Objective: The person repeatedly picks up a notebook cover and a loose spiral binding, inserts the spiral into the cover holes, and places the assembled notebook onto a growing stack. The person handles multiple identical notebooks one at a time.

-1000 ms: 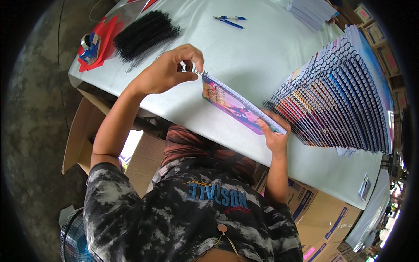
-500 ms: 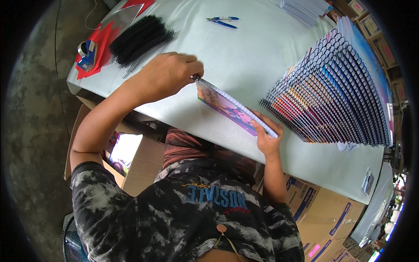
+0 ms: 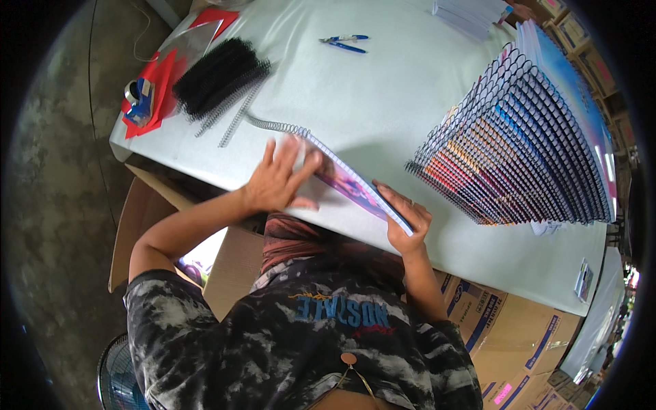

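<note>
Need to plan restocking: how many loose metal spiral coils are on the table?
3: one beside the left hand, being fed into the notebook; two lying by the black coil pile. More may be hidden under that pile.

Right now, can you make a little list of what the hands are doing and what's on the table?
left hand: flat on the notebook, fingers spread
right hand: holds the notebook's near end
metal coil: sticks out past the notebook's far end
black coils: piled at the table's left
finished notebooks: fanned stack at right
blue pliers: far side
table: white
</note>
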The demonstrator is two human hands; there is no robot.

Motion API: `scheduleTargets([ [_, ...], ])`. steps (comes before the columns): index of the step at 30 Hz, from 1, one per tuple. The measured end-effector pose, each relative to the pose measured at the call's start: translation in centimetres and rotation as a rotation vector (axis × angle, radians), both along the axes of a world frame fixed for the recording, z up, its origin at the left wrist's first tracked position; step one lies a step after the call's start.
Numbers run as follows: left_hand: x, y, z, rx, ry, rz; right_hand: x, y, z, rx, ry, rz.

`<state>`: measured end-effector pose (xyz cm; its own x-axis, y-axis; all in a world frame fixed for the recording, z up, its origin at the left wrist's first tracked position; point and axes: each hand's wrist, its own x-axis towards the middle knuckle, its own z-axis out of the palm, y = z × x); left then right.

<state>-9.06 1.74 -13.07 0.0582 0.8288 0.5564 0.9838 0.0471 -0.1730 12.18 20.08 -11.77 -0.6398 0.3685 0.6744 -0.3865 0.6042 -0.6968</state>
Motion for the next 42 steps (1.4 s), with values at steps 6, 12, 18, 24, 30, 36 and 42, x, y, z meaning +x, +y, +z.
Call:
scheduleTargets([
  [6, -3.0, 1.7, 2.3, 0.415, -0.003, 0.124, -1.1, -1.3, 0.5, 0.07, 0.07, 0.13],
  [12, -3.3, 0.8, 2.1, 0.609, 0.152, 0.096, -1.5, -1.3, -0.3, 0.11, 0.08, 0.023],
  [18, 0.0, -0.5, -2.8, 0.245, -0.019, 0.049, -1.5, -2.2, -0.1, 0.061, 0.043, 0.016],
  [24, -3.5, -0.5, 0.1, 0.528, 0.023, 0.065, -1.7, -3.3, 0.2, 0.066, 0.082, 0.137],
  [30, 0.5, -2.3, -1.1, 0.417, 0.149, -0.138, -1.5, -2.2, -0.1, 0.107, 0.086, 0.111],
  [36, 2.8, -0.6, -1.4, 0.165, -0.169, -0.233, -1.9, -2.1, 0.1, 0.093, 0.044, 0.045],
  [42, -0.1, 2.3, 1.1, 0.574, -0.116, -0.098, -2.5, -2.8, 0.1, 0.089, 0.079, 0.149],
])
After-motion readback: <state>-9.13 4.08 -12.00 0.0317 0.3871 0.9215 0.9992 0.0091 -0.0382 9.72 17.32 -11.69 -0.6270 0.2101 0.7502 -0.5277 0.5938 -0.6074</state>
